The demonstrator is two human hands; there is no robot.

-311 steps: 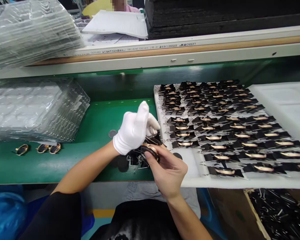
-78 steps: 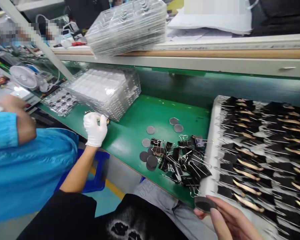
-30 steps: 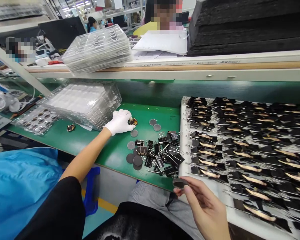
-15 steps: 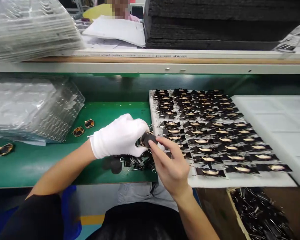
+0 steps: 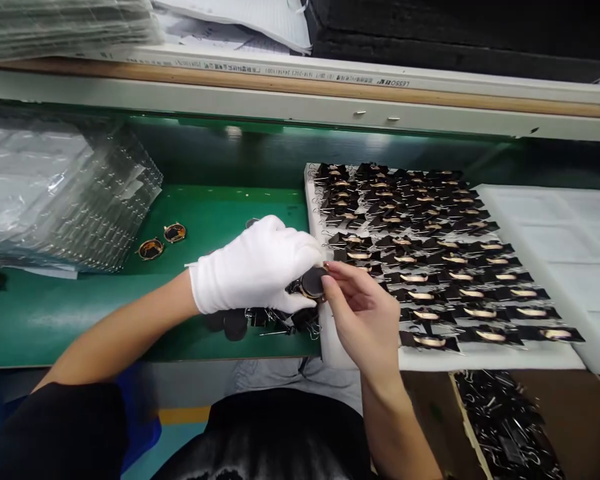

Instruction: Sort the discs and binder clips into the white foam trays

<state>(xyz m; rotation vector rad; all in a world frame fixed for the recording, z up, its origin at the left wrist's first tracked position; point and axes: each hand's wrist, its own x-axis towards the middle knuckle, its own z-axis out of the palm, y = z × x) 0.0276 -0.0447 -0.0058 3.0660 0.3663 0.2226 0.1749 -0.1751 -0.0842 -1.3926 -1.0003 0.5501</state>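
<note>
At the left edge of the white tray, the gloved left hand pinches a round frame, partly hidden, while the bare right hand pinches a dark disc against it; the disc probably wants even pressure, flat and centred, clear of the loose clips left of the tray

I watched on my head feed as the gloved left hand curled around a dark disc and the bare right hand pinched its edge. Loose clips lay just below on the green bench; I saw gold-rimmed pieces near stacked clear trays, and rows of clipped pieces on a white board
</note>
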